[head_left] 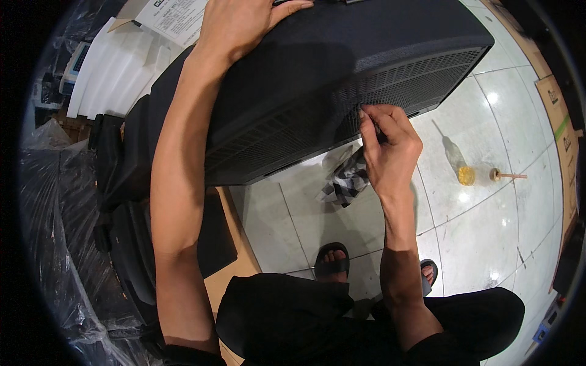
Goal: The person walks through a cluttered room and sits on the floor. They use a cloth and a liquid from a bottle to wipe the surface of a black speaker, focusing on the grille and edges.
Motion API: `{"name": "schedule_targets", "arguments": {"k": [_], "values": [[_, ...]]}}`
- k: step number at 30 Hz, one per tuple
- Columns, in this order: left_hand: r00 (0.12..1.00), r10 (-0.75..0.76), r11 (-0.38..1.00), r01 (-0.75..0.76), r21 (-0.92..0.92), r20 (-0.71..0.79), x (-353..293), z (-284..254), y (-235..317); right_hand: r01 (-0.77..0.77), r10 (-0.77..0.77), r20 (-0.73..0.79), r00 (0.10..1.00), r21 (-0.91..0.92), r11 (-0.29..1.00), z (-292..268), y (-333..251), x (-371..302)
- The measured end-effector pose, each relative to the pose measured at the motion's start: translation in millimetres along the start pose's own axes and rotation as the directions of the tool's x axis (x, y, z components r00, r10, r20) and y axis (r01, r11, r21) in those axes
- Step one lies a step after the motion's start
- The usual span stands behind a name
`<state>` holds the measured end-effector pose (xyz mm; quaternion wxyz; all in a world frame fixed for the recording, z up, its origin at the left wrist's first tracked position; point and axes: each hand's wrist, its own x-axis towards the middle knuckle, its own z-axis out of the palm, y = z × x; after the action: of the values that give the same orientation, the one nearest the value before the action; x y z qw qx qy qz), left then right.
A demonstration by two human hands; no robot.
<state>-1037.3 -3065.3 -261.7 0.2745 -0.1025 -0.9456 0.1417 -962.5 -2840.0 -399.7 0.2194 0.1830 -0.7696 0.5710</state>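
A large black speaker-like cabinet [293,67] with a perforated front grille [421,79] fills the upper middle. My left hand [235,27] rests on its upper side with the thumb stretched out; the other fingers run past the picture's top edge. At the grille, the fingertips of my right hand [390,143] are pinched together close to its surface. What lies between them is too small and dark to make out. Just below and behind that hand is a black-and-white checkered cloth [348,180]; whether the hand holds it I cannot tell.
On the tiled floor [452,213] to the right is a clear jar [479,175] with yellow contents and a thin stick. Cardboard boxes [555,110] line the right side. White foam [119,67], dark equipment [131,244] and clear plastic wrap [55,244] crowd the left.
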Motion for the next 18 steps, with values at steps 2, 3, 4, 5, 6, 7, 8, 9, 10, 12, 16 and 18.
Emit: {"name": "schedule_targets", "arguments": {"k": [2,3,4,5,6,7,8,9,10,12,16,18], "values": [[1.0,-0.011,1.0,0.011,0.0,0.009,-0.4,1.3,0.5,-0.004,0.003,-0.045,0.999,-0.002,1.0,7.5,-0.8,-1.2],[1.0,-0.015,1.0,0.016,-0.004,0.012,-0.2,1.9,0.6,-0.005,0.005,-0.068,0.998,-0.003,1.0,10.6,-1.3,-2.0],[1.0,-0.022,1.0,0.022,-0.006,0.017,-0.8,2.1,0.1,0.005,-0.006,-0.054,0.999,-0.005,1.0,13.4,-1.1,-3.9],[0.999,-0.026,1.0,0.026,-0.008,0.021,-1.5,2.1,-0.4,0.016,-0.016,-0.04,0.999,-0.007,1.0,15.9,-0.5,-6.1],[0.999,-0.03,0.999,0.031,-0.01,0.025,-2.1,2.1,-1.1,0.027,-0.027,-0.026,0.999,-0.008,1.0,17.8,0.8,-8.5],[0.999,-0.033,0.999,0.034,-0.015,0.027,-1.7,2.0,-1.0,0.09,-0.091,0.051,0.995,0.015,0.996,15.9,5.0,-10.1],[0.999,-0.034,0.999,0.034,-0.018,0.031,-1.3,1.6,-0.4,0.076,-0.076,0.027,0.997,0.01,0.997,13.2,7.5,-10.5],[0.999,-0.034,0.999,0.035,-0.021,0.035,-1.2,1.0,0.2,0.061,-0.061,0.003,0.998,0.004,0.998,10.6,9.6,-10.8],[0.999,-0.037,0.999,0.038,-0.022,0.038,-1.4,0.4,0.2,0.048,-0.048,-0.019,0.999,0.001,0.999,8.8,10.6,-11.0],[1.0,-0.022,0.999,0.022,-0.031,0.019,-1.9,0.2,-0.8,0.007,-0.008,-0.053,0.999,-0.013,1.0,6.4,7.8,-10.3],[0.999,-0.025,0.999,0.026,-0.037,0.019,-1.3,-0.8,1.3,0.031,-0.03,-0.105,0.994,0.005,1.0,11.0,2.6,-8.5],[0.999,-0.029,0.999,0.029,-0.036,0.023,-1.8,-1.1,0.9,0.037,-0.035,-0.123,0.992,0.013,0.999,17.0,1.4,-9.1]]}}
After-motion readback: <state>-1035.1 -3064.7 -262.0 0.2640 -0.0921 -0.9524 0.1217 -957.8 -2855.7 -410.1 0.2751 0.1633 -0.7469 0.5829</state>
